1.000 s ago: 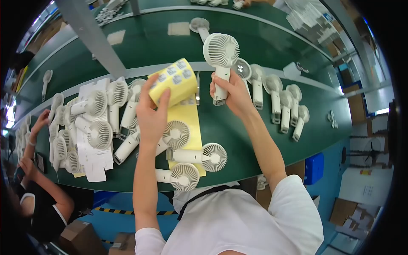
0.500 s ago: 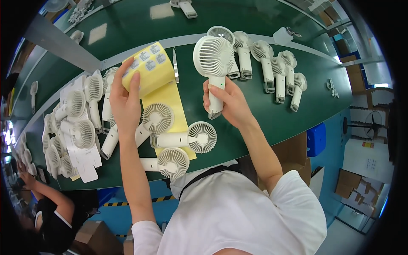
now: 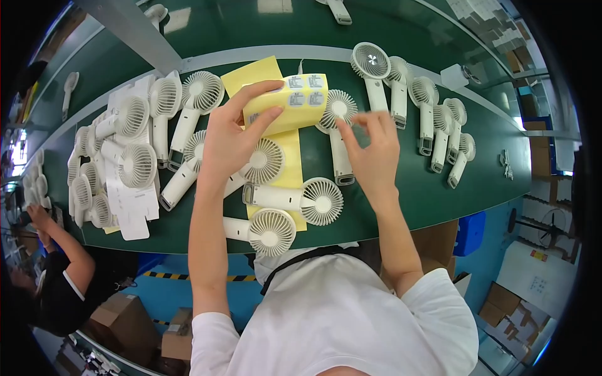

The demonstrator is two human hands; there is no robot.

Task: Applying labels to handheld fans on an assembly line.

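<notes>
My left hand [image 3: 229,135] grips a curled yellow sheet of labels [image 3: 276,119] with small silver-grey stickers in rows, thumb in front and fingers behind. Just right of the sheet, my right hand [image 3: 377,153] is raised with thumb and forefinger slightly apart; its fingertips are blurred and no object shows in them. Between the hands a white handheld fan [image 3: 340,150] lies on the green table, its head partly behind the sheet. Nearer me, another white handheld fan [image 3: 276,197] lies sideways over yellow backing paper [image 3: 293,163], and one more fan [image 3: 271,232] lies below it.
Several white fans [image 3: 425,113] lie in a group at the right, and several more [image 3: 135,166] are heaped on white card at the left. A grey post [image 3: 135,31] rises at the table's far edge. Another person's arm [image 3: 63,238] shows at far left.
The fan in my right hand has been laid on the table and let go. My right hand now hovers beside the label sheet, which my left hand has turned and shifted right.
</notes>
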